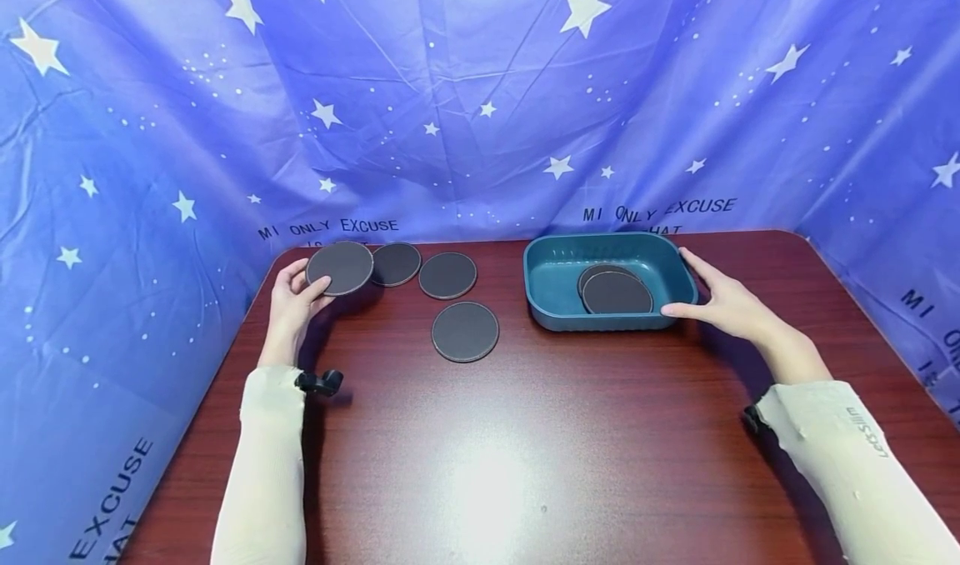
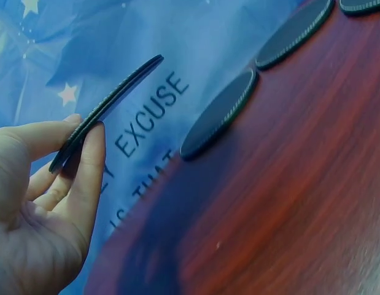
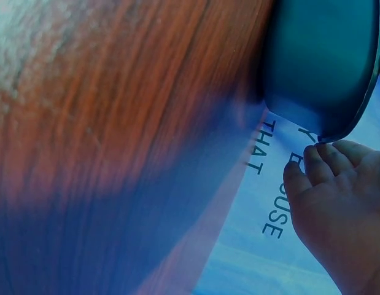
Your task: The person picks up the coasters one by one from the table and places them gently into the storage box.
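While my left grip (image 1: 290, 308) pinches one raised black disc (image 1: 341, 268), I see the teal tray (image 1: 603, 323) lying to its right, long axis sideways, nearer my widely spread right grip (image 1: 731, 303), which holds one end. I count one tray, three loose discs (image 1: 465, 332) on the worktop (image 1: 375, 448), two tray discs (image 1: 618, 293) inside.

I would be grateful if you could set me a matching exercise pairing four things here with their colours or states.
Things:
1. Left hand
2. Backdrop
3. Right hand
4. Tabletop

Colours or states:
A. Reddish brown
B. Touches the right end of a teal tray
C. Pinches a dark disc
D. Blue with white stars

Pairs: 1-C, 2-D, 3-B, 4-A
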`<state>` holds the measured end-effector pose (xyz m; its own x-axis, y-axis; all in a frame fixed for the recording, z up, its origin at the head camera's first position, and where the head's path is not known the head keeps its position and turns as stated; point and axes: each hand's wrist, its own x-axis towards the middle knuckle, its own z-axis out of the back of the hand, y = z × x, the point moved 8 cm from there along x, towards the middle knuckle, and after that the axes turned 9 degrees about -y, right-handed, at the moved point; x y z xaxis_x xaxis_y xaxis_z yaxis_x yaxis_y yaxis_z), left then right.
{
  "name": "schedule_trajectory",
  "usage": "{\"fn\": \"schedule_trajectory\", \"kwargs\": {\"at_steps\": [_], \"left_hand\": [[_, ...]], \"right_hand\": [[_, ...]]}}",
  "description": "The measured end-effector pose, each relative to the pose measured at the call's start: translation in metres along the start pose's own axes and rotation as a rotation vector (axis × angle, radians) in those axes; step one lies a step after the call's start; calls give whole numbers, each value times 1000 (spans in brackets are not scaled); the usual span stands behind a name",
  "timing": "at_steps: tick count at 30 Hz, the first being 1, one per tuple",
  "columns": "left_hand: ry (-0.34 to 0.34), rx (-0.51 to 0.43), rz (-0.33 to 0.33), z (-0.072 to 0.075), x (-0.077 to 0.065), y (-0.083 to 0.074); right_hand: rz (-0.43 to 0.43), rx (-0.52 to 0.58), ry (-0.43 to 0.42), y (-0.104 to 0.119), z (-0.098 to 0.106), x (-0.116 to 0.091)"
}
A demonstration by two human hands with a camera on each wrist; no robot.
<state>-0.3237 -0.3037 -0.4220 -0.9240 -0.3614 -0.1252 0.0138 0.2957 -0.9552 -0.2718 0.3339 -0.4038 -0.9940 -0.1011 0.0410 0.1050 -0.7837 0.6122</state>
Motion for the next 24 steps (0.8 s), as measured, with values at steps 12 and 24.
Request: {"fn": "schedule_trajectory", "kwargs": {"at_steps": [12,24], "left_hand": [[78,75,-92,-33,-14,-11],[140,98,-110,-66,-24,-11]], "right_hand": [[-3,12,-2,-1,0,-1],[-7,15,0,-2,-1,0]]}}
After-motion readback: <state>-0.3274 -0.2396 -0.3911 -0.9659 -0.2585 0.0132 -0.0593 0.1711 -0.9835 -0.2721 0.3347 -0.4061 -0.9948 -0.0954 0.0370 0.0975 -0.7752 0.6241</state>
